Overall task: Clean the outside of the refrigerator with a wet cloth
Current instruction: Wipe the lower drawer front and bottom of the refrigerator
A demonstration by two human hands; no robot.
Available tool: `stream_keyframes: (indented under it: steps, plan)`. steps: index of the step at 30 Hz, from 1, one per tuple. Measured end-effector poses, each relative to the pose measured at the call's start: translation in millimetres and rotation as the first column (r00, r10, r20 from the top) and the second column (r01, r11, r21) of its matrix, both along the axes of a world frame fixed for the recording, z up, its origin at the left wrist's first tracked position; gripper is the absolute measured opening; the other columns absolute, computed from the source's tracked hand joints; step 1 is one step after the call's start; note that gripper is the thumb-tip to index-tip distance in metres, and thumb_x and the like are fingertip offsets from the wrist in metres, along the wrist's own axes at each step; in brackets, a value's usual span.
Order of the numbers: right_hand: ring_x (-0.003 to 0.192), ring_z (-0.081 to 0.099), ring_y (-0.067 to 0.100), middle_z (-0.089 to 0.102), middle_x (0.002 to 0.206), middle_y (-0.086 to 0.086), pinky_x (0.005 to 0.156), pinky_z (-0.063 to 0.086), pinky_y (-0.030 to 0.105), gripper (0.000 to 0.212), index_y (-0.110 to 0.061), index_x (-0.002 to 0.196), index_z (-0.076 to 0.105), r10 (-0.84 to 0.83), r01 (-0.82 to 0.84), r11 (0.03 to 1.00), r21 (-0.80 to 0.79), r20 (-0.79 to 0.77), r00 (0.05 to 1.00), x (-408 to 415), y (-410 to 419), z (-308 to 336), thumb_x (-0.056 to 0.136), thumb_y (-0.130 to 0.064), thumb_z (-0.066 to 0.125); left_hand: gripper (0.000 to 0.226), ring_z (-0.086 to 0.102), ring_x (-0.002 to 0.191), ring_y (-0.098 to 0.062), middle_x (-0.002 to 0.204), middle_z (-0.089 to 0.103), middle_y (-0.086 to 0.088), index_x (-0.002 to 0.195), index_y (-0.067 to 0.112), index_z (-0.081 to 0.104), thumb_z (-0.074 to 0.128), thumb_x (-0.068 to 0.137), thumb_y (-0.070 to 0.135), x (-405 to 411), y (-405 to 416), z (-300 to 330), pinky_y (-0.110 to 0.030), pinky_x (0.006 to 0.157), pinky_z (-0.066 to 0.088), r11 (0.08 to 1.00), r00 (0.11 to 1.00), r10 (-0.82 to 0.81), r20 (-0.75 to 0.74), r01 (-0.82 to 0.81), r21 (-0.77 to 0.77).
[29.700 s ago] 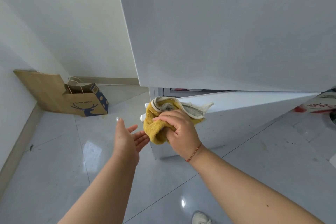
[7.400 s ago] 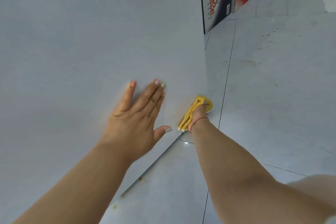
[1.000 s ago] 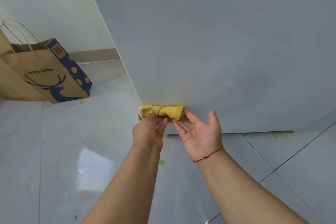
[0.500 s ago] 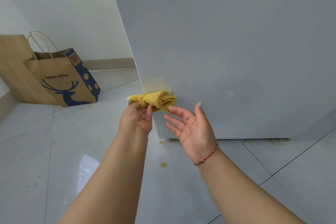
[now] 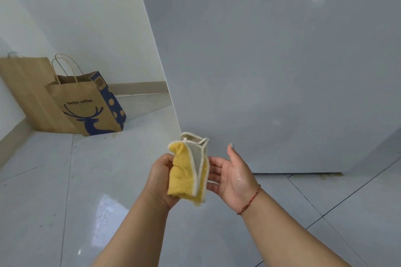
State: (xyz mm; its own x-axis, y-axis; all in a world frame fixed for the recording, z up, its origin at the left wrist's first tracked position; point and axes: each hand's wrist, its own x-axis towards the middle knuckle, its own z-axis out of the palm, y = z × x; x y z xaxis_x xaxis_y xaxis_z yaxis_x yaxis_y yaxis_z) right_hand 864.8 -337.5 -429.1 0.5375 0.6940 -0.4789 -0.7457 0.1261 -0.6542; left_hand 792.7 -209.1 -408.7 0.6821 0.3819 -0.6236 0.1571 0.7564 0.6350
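The refrigerator's pale grey side panel (image 5: 282, 60) fills the upper right of the view and ends just above the floor. In front of its lower left corner my left hand (image 5: 161, 176) grips a folded yellow cloth (image 5: 186, 171) with a cream edge, holding it upright and clear of the panel. My right hand (image 5: 235, 172) is beside the cloth with its wet palm up and fingers straight; the fingertips reach behind the cloth's right edge.
Two brown paper bags (image 5: 86, 106) lean in the left corner against the white wall (image 5: 76, 17). Glossy grey floor tiles (image 5: 65, 201) spread below. Yellowish dirt (image 5: 329, 174) lies along the refrigerator's bottom edge at the right.
My left hand has pulled the cloth away from the refrigerator's bottom corner and turned it upright. My right hand stays open beside it, now closer to the cloth.
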Motion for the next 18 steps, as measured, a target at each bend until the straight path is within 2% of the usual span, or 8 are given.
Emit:
stream_keyframes:
  steps: [2, 6, 8, 10, 12, 15, 17, 18]
  plan:
    - [0.085, 0.065, 0.022, 0.067, 0.099, 0.013, 0.070, 0.053, 0.036, 0.072, -0.007, 0.120, 0.060, -0.031, 0.033, 0.998, -0.055, 0.047, 0.998, 1.4, -4.4, 5.7, 0.094, -0.063, 0.023, 0.033, 0.061, 0.064, -0.029, 0.067, 0.062, -0.013, 0.064, 0.007, 0.065, 0.042, 0.086, 0.017, 1.5, -1.8, 5.9, -0.039, 0.074, 0.049, 0.996, 0.999, -0.042, -0.022, 0.043, 0.077]
    - [0.107, 0.059, 0.023, 0.058, 0.118, 0.007, 0.086, 0.054, 0.042, 0.052, -0.033, 0.127, 0.053, 0.023, 0.029, 0.984, -0.178, 0.283, 0.959, -0.2, -7.6, 16.9, 0.092, -0.063, 0.028, 0.023, 0.060, 0.076, -0.029, 0.080, 0.064, -0.014, 0.091, 0.006, 0.066, 0.045, 0.095, 0.016, 6.5, -5.3, 10.6, -0.044, 0.080, 0.049, 0.964, 0.998, -0.045, -0.046, 0.056, 0.259]
    - [0.101, 0.063, 0.016, 0.063, 0.112, 0.001, 0.086, 0.055, 0.037, 0.040, -0.036, 0.121, 0.056, 0.068, -0.017, 0.990, -0.137, 0.373, 0.925, -5.7, -4.8, 22.0, 0.096, -0.053, 0.030, 0.026, 0.060, 0.078, -0.027, 0.093, 0.061, -0.017, 0.104, 0.003, 0.066, 0.045, 0.095, 0.015, 7.9, -10.3, 8.8, -0.044, 0.081, 0.050, 0.959, 0.996, -0.086, -0.011, 0.086, 0.270]
    - [0.092, 0.067, 0.012, 0.069, 0.105, -0.001, 0.080, 0.055, 0.033, 0.029, -0.032, 0.118, 0.058, 0.006, 0.027, 0.997, -0.073, 0.408, 0.913, -8.8, -2.6, 22.5, 0.100, -0.038, 0.036, 0.036, 0.061, 0.076, -0.026, 0.095, 0.062, -0.018, 0.114, -0.001, 0.065, 0.043, 0.095, 0.020, 8.5, -13.2, 8.9, -0.037, 0.076, 0.053, 0.973, 0.993, -0.111, 0.032, 0.102, 0.208]
    - [0.094, 0.068, 0.017, 0.071, 0.107, 0.002, 0.080, 0.054, 0.037, 0.025, -0.030, 0.120, 0.058, -0.140, 0.154, 0.988, -0.010, 0.359, 0.923, -7.0, -4.0, 21.2, 0.099, -0.027, 0.044, 0.043, 0.064, 0.072, -0.026, 0.089, 0.066, -0.017, 0.116, -0.002, 0.065, 0.039, 0.098, 0.027, 10.5, -11.0, 11.0, -0.034, 0.069, 0.057, 0.979, 0.987, -0.144, 0.067, 0.132, 0.154]
    - [0.103, 0.066, 0.028, 0.070, 0.109, 0.007, 0.087, 0.052, 0.049, 0.025, -0.027, 0.118, 0.061, -0.284, 0.281, 0.958, 0.053, 0.297, 0.912, -3.3, -4.3, 21.8, 0.096, -0.019, 0.053, 0.051, 0.061, 0.062, -0.022, 0.083, 0.067, -0.015, 0.113, -0.003, 0.066, 0.035, 0.101, 0.036, 15.2, -5.4, 17.8, -0.030, 0.057, 0.056, 0.969, 0.975, -0.189, 0.116, 0.166, 0.181]
    - [0.109, 0.063, 0.024, 0.068, 0.113, 0.001, 0.092, 0.052, 0.048, 0.023, -0.037, 0.110, 0.063, -0.344, 0.344, 0.935, 0.083, 0.439, 0.830, -1.0, -0.9, 30.7, 0.092, -0.024, 0.060, 0.049, 0.058, 0.057, -0.019, 0.079, 0.066, -0.011, 0.111, -0.001, 0.067, 0.037, 0.101, 0.037, 19.2, 0.1, 21.8, -0.026, 0.050, 0.050, 0.969, 0.979, -0.147, 0.143, 0.114, 0.220]
    - [0.111, 0.061, 0.017, 0.066, 0.115, -0.004, 0.093, 0.051, 0.042, 0.023, -0.042, 0.108, 0.062, -0.362, 0.375, 0.922, 0.101, 0.567, 0.740, 0.5, 1.6, 39.8, 0.089, -0.030, 0.060, 0.047, 0.057, 0.057, -0.017, 0.078, 0.065, -0.009, 0.110, 0.001, 0.067, 0.038, 0.100, 0.036, 20.8, 3.5, 23.7, -0.024, 0.048, 0.047, 0.970, 0.981, -0.111, 0.159, 0.072, 0.233]
